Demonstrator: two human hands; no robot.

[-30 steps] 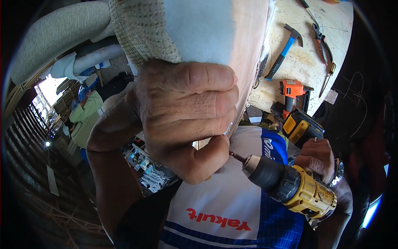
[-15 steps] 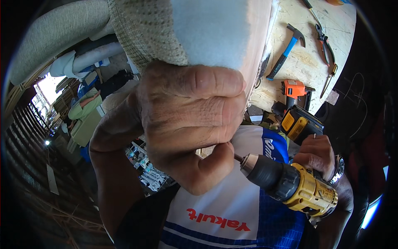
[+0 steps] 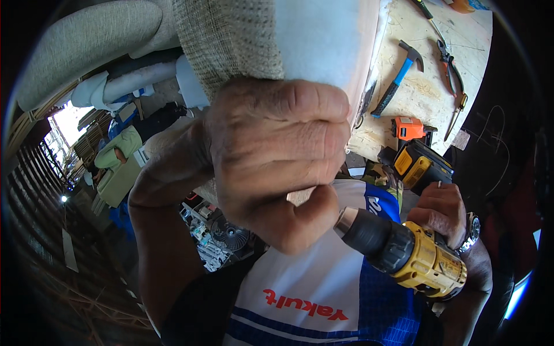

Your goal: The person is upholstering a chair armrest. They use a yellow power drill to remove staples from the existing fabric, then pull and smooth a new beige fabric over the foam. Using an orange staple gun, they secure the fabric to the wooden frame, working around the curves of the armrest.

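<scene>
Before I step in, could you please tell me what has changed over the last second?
The left hand and the fabric have shifted right, and the drill no longer shows its bit. The right hand still holds it. Nothing was visibly let go. Hammer and pliers stayed put.

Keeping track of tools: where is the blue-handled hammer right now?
In the head view, the hammer lies at upper right on the pale tabletop, left of the pliers and above the orange tool.

"What flanks the yellow drill (image 3: 418, 254)?"
"The left hand (image 3: 283, 155), curled against woven fabric (image 3: 234, 46), is near its chuck (image 3: 366, 230); the right hand (image 3: 441, 210) grips it."
"Beyond the drill?"
"A hammer (image 3: 396, 83) (blue-handled) and pliers (image 3: 452, 72)."
</scene>
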